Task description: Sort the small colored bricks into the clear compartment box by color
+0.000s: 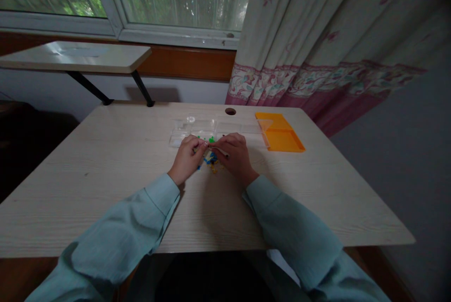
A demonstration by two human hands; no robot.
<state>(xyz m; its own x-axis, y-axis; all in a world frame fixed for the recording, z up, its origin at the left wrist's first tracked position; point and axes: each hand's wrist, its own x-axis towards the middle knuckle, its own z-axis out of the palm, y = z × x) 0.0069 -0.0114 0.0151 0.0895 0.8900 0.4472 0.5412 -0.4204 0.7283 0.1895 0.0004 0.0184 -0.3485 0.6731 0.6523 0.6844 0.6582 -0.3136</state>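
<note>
My left hand and my right hand meet over the middle of the table, fingertips close together. A thin stick-like thing with a dark end shows under the fingers of my right hand, which is closed on it. My left thumb and fingers are pinched at its other end, on something too small to make out. Just below the fingertips lies a loose pile of small blue and yellow pieces. A few green bits show just beyond the fingertips.
A clear plastic compartment box lies behind my hands, its right end overlapping an orange tray. A round cable hole is near the back edge of the wooden table. At the back left stands a raised shelf on black legs.
</note>
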